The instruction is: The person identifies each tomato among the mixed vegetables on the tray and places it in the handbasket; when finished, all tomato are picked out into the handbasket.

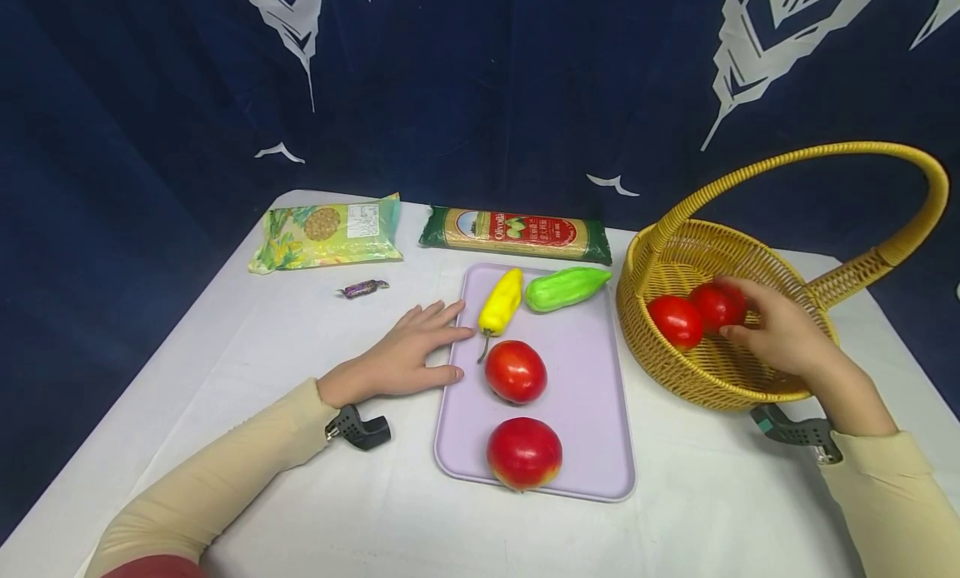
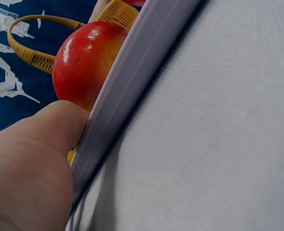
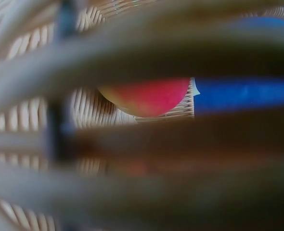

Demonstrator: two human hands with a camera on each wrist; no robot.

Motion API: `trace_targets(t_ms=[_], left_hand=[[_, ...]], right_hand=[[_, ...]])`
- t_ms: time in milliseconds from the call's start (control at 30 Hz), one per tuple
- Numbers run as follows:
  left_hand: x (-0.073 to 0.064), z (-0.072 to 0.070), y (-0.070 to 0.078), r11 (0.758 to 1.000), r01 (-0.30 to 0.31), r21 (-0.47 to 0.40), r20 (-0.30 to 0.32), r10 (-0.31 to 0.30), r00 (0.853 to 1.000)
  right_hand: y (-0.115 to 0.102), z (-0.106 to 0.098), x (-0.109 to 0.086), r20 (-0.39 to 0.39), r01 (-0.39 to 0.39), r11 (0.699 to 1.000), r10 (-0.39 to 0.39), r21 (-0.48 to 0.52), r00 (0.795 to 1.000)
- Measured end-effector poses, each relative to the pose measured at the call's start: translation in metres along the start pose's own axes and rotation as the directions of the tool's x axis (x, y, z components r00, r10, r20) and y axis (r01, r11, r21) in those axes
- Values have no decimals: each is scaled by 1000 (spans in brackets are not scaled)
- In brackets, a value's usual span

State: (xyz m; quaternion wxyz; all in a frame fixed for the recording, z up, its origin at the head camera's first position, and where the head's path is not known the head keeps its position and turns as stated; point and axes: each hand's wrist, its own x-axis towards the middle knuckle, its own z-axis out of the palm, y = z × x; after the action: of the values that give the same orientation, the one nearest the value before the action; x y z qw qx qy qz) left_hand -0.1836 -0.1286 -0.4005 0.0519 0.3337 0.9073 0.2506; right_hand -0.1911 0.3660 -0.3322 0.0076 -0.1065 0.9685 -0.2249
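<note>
Basket (image 1: 660, 363) of yellow wicker at the right end of the white-covered table (image 1: 315, 511), with a tall handle (image 1: 797, 153) arched up and out to the right. Inside, two glossy fruits side by side: a left red fruit (image 1: 675, 321) and a right red fruit (image 1: 711, 305). Right hand (image 1: 776, 328) down in the basket, fingers and thumb curled about the right red fruit; cannot tell how firmly. In the right wrist view, mostly blurred wicker, with a patch of red fruit between the strands.

Left hand (image 1: 408, 353) open and palm-down, fingers spread, with thumb and forefinger touching the left edge of a pale purple tray (image 1: 581, 378). On that tray, toward the far side, a yellow pepper (image 1: 501, 301) with its stem toward the near side, and to its right a green vegetable (image 1: 566, 289) with its tip at the far right corner. Just below the stem, a tomato-like fruit (image 1: 515, 371); nearest the person, a larger red fruit (image 1: 524, 453) with a yellowish blush.

Beyond, along the far edge of the table, a green-and-yellow bag (image 1: 322, 232) at left and a long spaghetti pack (image 1: 517, 235) near the middle. In front of the bag, a small purple-wrapped sweet (image 1: 363, 289). Behind everything, a dark blue curtain (image 1: 450, 87) printed in white.
</note>
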Motion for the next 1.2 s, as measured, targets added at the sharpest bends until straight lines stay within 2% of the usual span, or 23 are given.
trace_targets(t_ms=[567, 767, 1033, 1200], left_hand=[[0, 1, 1, 1000, -1, 0, 4, 1, 1000], [-1, 1, 3, 1000, 9, -6, 9, -8, 1000], [0, 0, 2, 1000, -1, -1, 4, 1, 1000], [0, 0, 2, 1000, 5, 0, 2, -5, 1000]], right_hand=[[-1, -1, -4, -14, 6, 1000, -6, 2, 1000], [-5, -6, -12, -45, 73, 997, -72, 26, 996], [-35, -23, -24, -87, 162, 978, -152, 130, 985], [-62, -25, -27, -72, 242, 968, -238, 57, 969]])
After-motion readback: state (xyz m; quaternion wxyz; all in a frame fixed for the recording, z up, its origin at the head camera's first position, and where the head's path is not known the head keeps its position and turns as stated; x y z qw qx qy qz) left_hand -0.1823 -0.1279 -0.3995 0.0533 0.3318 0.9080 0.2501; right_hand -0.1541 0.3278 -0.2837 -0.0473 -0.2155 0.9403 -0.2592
